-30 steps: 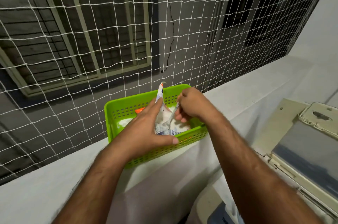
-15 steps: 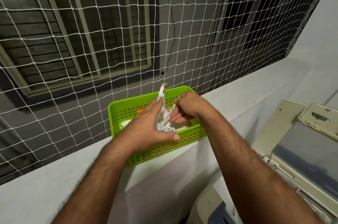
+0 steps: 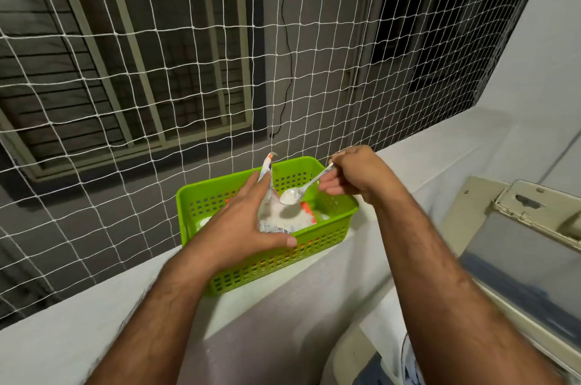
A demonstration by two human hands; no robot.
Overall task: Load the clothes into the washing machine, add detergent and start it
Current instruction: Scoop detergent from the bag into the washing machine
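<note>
Head view: left hand (image 3: 242,227) grips the detergent packet (image 3: 283,218) open inside the green basket (image 3: 314,246), steadying it, while right hand (image 3: 352,177), at its 2 o'clock, pinches a loaded spoon (image 3: 301,189) above.

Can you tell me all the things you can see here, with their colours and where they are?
basket: one, green, on the ledge, by the net
detergent bag: one, white with orange and blue, open, standing in the basket
spoon: one, silver, holding white powder, above the bag's mouth
ledge: one, pale grey, under the basket
net: one, white, stretched behind the ledge
washing machine: one, cream with a grey lid, lower right
left hand: one, holds the bag
right hand: one, grips the spoon's handle
</note>
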